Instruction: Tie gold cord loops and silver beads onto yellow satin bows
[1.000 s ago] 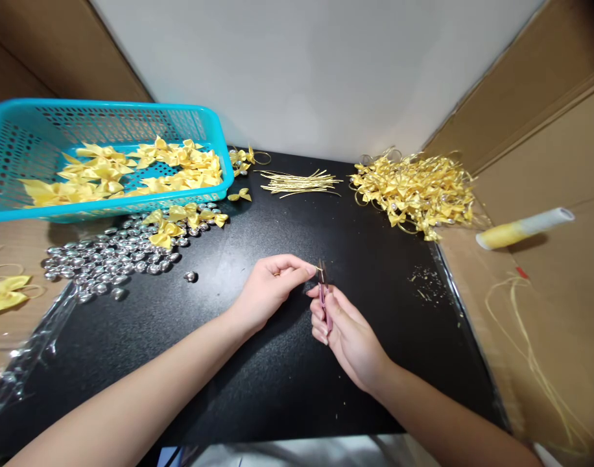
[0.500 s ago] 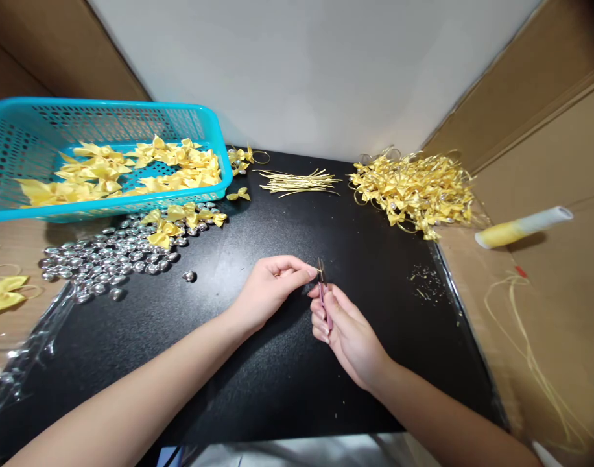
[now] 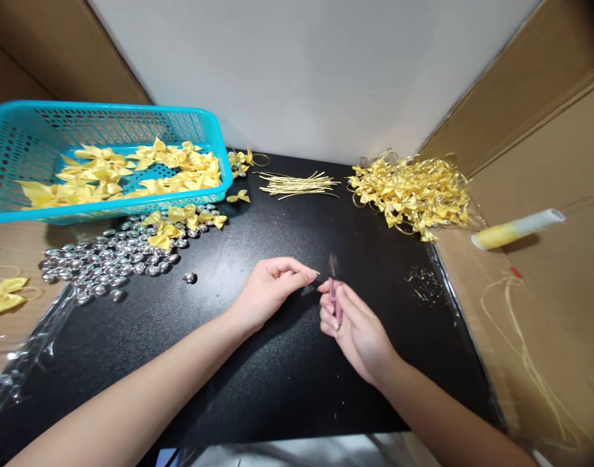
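Observation:
Over the middle of the black table, my left hand (image 3: 280, 285) is closed in a pinch on a gold cord (image 3: 317, 273); just a short end shows past the fingertips. My right hand (image 3: 353, 324) is wrapped round small pink-handled scissors (image 3: 335, 298), their blades pointing away from me and smeared by motion. A small gap lies between the blades and the cord end. Farther back, a bundle of cut gold cords (image 3: 299, 184) rests on the table. One silver bead (image 3: 189, 277) sits alone to the left of my left hand.
A blue basket (image 3: 107, 202) of yellow ribbon bows stands at the back left, with many silver beads (image 3: 102, 259) before it. Finished bows with loops (image 3: 414, 194) are heaped at the back right. Clippings (image 3: 426, 285), a tube (image 3: 518, 229) and loose cords (image 3: 521, 350) lie right.
My right hand has moved a little to the right with the scissors, drawing the blades away from the cord end. My left hand has stayed in place.

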Available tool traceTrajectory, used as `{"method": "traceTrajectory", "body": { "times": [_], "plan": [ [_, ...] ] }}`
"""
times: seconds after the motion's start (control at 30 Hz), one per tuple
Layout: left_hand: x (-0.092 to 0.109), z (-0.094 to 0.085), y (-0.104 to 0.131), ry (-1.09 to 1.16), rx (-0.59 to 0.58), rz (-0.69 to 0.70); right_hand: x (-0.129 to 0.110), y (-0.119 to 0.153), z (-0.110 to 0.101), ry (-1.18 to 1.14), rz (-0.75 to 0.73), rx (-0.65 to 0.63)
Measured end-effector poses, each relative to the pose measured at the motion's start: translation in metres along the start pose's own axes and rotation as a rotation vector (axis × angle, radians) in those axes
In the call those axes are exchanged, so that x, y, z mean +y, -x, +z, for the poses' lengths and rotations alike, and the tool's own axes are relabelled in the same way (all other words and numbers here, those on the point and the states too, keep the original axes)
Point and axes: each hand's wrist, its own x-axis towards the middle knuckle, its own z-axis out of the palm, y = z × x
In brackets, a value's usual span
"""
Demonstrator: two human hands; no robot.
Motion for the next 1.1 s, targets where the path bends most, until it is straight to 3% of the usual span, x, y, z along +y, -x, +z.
{"method": "traceTrajectory", "body": {
  "times": [0.1,0.2,0.3,0.37,0.47,0.67,0.8,0.87,0.9,0.97,1.03,1.07,1.1],
  "plan": [
    [-0.001,-0.001,0.000,0.009,0.002,-0.032,-0.029,0.000,-0.036,0.288,-0.245,0.200],
    [-0.004,-0.004,-0.002,0.027,0.004,-0.052,-0.062,0.008,-0.092,0.889,-0.657,0.644],
    [-0.008,-0.006,-0.003,0.054,-0.007,-0.047,-0.082,0.018,-0.145,1.412,-0.819,0.884],
    [-0.011,-0.008,-0.005,0.059,-0.013,-0.040,-0.087,0.023,-0.168,1.592,-0.802,0.978],
    [-0.015,-0.010,-0.007,0.059,-0.011,-0.027,-0.087,0.023,-0.183,1.644,-0.690,1.081],
    [-0.013,-0.010,-0.009,0.157,-0.026,-0.021,-0.090,0.020,-0.192,1.484,-0.467,1.152],
    [0.001,-0.016,-0.010,0.293,-0.015,-0.032,-0.093,0.023,-0.183,1.540,-0.510,1.161],
    [0.011,-0.020,-0.011,0.349,0.005,0.014,-0.087,0.022,-0.155,1.588,-0.663,1.059],
    [0.016,-0.022,-0.011,0.367,0.011,0.048,-0.080,0.021,-0.133,1.608,-0.749,0.882],
    [0.029,-0.023,-0.011,0.386,0.008,0.117,-0.058,0.015,-0.082,1.628,-0.801,0.362],
    [0.042,-0.024,-0.010,0.384,-0.003,0.170,-0.032,0.007,-0.034,1.622,-0.724,-0.229],
    [0.049,-0.024,-0.009,0.374,-0.003,0.194,-0.020,0.002,-0.018,1.610,-0.685,-0.393],
    [0.055,-0.025,-0.008,0.359,0.002,0.219,-0.011,-0.003,-0.008,1.597,-0.666,-0.471]
  ]
}}
